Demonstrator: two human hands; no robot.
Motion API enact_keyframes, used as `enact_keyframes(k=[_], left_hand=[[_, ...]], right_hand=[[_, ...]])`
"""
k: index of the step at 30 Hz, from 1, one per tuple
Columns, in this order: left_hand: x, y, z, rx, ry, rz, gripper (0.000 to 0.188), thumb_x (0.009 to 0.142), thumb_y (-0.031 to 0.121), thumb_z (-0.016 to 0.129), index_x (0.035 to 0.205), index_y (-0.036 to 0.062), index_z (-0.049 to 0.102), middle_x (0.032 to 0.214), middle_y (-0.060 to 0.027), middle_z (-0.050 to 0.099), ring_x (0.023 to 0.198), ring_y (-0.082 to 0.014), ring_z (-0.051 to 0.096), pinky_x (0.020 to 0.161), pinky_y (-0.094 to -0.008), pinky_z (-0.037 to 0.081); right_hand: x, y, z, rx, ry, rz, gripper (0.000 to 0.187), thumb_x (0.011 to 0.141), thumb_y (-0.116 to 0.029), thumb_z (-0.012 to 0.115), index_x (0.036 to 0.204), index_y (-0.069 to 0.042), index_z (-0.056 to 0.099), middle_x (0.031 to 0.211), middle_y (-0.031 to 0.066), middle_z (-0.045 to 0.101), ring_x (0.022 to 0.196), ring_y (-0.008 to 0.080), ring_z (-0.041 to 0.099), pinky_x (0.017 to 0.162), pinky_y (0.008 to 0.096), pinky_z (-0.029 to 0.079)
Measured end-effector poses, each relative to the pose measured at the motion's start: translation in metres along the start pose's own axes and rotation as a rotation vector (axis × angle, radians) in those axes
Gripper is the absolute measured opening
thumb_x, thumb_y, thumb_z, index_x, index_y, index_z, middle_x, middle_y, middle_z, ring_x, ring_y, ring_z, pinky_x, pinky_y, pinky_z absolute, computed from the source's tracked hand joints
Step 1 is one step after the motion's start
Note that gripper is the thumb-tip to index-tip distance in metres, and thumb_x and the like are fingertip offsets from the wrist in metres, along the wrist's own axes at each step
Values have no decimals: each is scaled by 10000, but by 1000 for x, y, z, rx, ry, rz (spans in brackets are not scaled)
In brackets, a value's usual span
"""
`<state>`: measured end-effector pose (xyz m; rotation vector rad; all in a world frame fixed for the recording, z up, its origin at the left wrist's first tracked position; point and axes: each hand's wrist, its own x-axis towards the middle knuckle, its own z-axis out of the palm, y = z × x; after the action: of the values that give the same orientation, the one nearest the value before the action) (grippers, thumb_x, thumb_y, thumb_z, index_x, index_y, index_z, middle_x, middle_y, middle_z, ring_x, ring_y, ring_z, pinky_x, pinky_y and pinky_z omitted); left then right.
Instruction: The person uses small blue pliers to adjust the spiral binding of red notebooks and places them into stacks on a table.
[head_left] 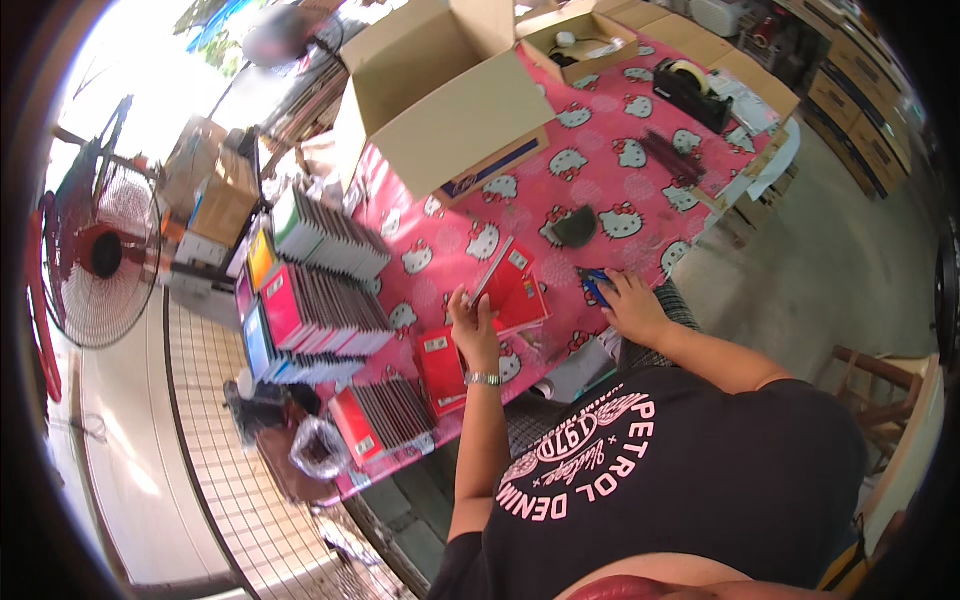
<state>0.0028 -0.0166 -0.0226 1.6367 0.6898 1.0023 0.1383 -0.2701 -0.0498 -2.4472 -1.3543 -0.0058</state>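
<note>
ok so your left hand (472, 322) looks to have thumb and fingers pinching the edge of a red booklet (526, 295), which sits on the pink tablecloth (612, 190) right in front of you. Your right hand (637, 308) is just to the right of it, fingers curled over a blue tool (596, 285), can't tell exactly what kind since your hand covers part of it. Another red booklet (440, 365) lies on the table just below your left hand

Containers: you've got a big cardboard box (460, 125) at the far side with its flaps up, and I can't see down to its bottom from here. Beside it there's a shallow cardboard box (608, 58) with a small white thing (566, 40) and something dark in it. The black tape dispenser (690, 100) holds a pale roll of tape (690, 74). Over on your left, a clear plastic bag (320, 450) sits next to the row of red booklets (392, 416), contents unclear, and more booklets with green (330, 235) and pink (325, 312) covers are stacked behind that row
</note>
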Motion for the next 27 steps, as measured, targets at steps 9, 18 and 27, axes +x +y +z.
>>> enact_keyframes(k=[9,18,27], left_hand=[[8,-14,-29,81,-64,-204,232,986,201,605,1054,-20,628,811,-40,596,688,-97,638,654,-251,577],[6,-10,-18,-62,-16,-135,193,959,98,625,1111,-21,612,915,-34,617,814,-86,614,678,-263,602],[-12,-4,-14,135,0,-9,175,929,83,661,1068,-24,668,879,-66,686,688,-103,643,596,-258,533]], right_hand=[[38,-69,-19,558,144,-81,402,865,-104,572,1254,-5,595,1307,221,502,1160,378,485,1011,434,396],[10,-45,11,94,137,-103,718,854,-357,664,1405,19,397,1308,196,484,1176,357,463,971,503,389],[33,-56,-15,418,152,-150,806,734,-302,747,1407,-25,401,1289,179,514,1194,352,484,1016,472,377]])
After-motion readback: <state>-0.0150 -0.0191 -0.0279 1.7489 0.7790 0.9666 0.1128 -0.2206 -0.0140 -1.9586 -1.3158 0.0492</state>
